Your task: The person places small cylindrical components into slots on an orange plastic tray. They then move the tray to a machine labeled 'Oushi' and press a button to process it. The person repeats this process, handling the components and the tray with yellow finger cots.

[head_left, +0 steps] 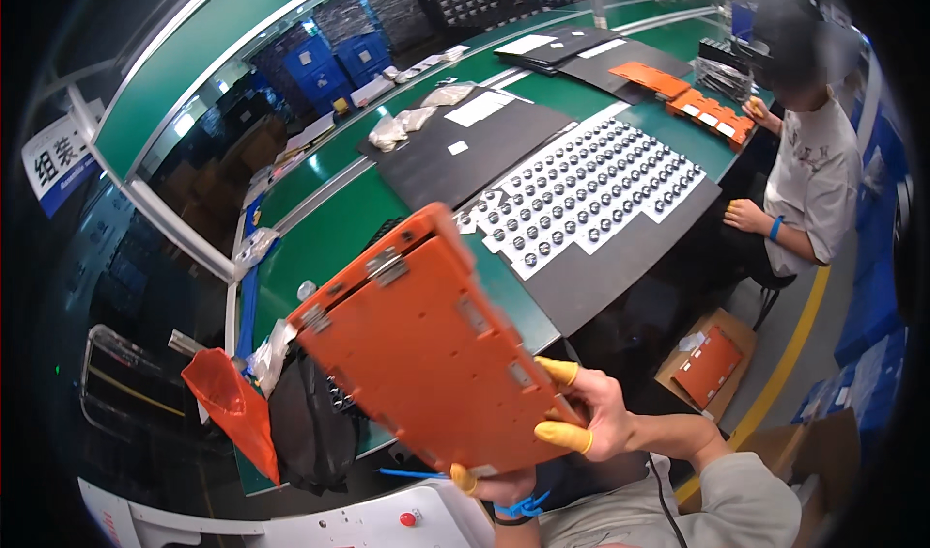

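I hold a flat orange plastic panel (417, 354), tilted up before me, with metal latch-like pieces along its upper and right edges. My right hand (603, 414), in yellow finger cots, grips the panel's lower right edge, thumb and fingers on either side. Lower down, my left hand (502, 487) is closed on the bottom edge; most of its fingers are hidden behind the panel. A blue strap (523, 506) circles that wrist. Beyond the panel, a white sheet (518, 262) carries rows of small round dark parts.
The green bench (339, 214) bears dark mats (441, 156) and small white bags (402, 126). At right, a co-worker (809, 151) sits beside orange panels (712, 117). A carton (736, 330) holding an orange panel is on the floor. An orange bag (228, 398) hangs at left.
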{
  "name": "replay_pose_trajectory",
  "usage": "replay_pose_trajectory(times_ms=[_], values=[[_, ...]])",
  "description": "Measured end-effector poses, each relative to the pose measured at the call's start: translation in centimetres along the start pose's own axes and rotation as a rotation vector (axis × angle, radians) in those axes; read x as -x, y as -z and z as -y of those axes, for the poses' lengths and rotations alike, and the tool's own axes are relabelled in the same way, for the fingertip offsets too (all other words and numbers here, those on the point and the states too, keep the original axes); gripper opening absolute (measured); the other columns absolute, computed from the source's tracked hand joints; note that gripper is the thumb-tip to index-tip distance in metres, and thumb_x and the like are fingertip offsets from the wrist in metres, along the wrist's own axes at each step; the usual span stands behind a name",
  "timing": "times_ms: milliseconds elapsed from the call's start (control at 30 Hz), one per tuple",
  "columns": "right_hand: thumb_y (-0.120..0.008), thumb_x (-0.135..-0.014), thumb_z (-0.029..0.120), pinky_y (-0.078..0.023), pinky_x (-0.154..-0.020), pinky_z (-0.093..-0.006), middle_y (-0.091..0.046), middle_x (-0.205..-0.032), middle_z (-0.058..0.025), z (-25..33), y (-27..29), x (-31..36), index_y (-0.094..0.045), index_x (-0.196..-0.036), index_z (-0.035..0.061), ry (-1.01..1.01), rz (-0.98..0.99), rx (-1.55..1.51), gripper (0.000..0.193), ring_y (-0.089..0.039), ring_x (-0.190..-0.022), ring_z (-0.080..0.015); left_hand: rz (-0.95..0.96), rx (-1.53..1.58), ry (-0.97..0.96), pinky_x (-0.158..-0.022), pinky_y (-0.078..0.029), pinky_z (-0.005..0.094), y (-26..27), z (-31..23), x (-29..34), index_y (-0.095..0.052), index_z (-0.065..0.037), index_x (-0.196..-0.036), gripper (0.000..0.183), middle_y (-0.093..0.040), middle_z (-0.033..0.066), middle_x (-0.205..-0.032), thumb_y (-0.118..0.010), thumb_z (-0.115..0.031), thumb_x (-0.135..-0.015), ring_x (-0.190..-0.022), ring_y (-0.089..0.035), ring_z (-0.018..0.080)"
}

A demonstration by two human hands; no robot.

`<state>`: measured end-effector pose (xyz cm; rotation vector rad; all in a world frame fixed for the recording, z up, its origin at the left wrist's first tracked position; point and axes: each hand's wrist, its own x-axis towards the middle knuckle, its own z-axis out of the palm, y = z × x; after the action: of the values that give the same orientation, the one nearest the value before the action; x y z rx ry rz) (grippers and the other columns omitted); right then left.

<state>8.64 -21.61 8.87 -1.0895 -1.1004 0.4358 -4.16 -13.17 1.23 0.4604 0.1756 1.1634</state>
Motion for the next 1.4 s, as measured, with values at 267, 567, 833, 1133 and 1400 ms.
replay_pose_trajectory(times_ms=[267, 567, 833, 1133, 1400], values=[[-0.068, -0.095, 0.011, -0.044, -0.102, -0.0328, -0.06, -0.134, -0.0156, 1.9, -1.7, -1.7, -0.03, -0.153, -0.0045, -0.077, 0.278, -0.541, 0.071, -0.057, -0.119, -0.0176, -0.057, -0.365, -0.32, -0.103, -0.049, 0.046, 2.5, -2.7, 3.3, -0.04, -0.008, -0.146, 0.071, -0.049, 0.0128, -0.141, -0.067, -0.043, -0.09, -0.128, -0.052, 0.0275], [-0.066, -0.091, 0.024, -0.051, -0.09, -0.0385, -0.065, -0.119, -0.0256, 3.6, -9.2, -5.1, -0.048, -0.136, -0.0104, -0.061, 0.473, -0.403, 0.059, -0.066, -0.104, -0.031, -0.002, -1.06, -1.064, -0.103, -0.05, 0.047, 4.2, -8.9, 3.2, -0.036, -0.006, -0.146, 0.072, -0.047, 0.0154, -0.142, -0.073, -0.029, -0.088, -0.126, -0.054, 0.0293], [-0.053, -0.102, 0.045, -0.052, -0.086, -0.0341, -0.068, -0.112, -0.0138, -0.7, -12.6, -5.2, -0.059, -0.121, -0.0034, -0.114, 0.774, -0.443, 0.053, -0.063, -0.101, -0.02, -0.097, -1.444, -1.706, -0.103, -0.051, 0.0479, 4.5, -15.9, 3.6, -0.033, -0.005, -0.146, 0.076, -0.045, 0.0177, -0.142, -0.078, -0.017, -0.087, -0.124, -0.055, 0.0309], [-0.05, -0.103, 0.031, -0.053, -0.072, -0.0311, -0.066, -0.086, -0.0082, -4.6, -10.1, -3.7, -0.061, -0.107, -0.0038, -0.298, 1.146, -0.204, 0.036, -0.065, -0.077, -0.0162, 0.38, -0.367, -1.18, -0.103, -0.045, 0.0498, -0.1, -21.1, 10.1, -0.067, -0.005, -0.122, 0.046, -0.065, 0.0154, -0.127, -0.061, -0.04, -0.092, -0.117, -0.059, 0.0339], [-0.051, -0.105, 0.031, -0.055, -0.069, -0.0325, -0.073, -0.085, -0.0164, -10.7, -5.1, 1.4, -0.059, -0.123, -0.0069, -0.5, 1.529, -0.133, 0.043, -0.071, -0.076, -0.0195, 0.218, -0.64, -1.216, -0.102, -0.047, 0.0491, -3.4, -19.5, 11.7, -0.058, -0.005, -0.129, 0.054, -0.06, 0.0129, -0.13, -0.058, -0.045, -0.093, -0.12, -0.058, 0.0307]])
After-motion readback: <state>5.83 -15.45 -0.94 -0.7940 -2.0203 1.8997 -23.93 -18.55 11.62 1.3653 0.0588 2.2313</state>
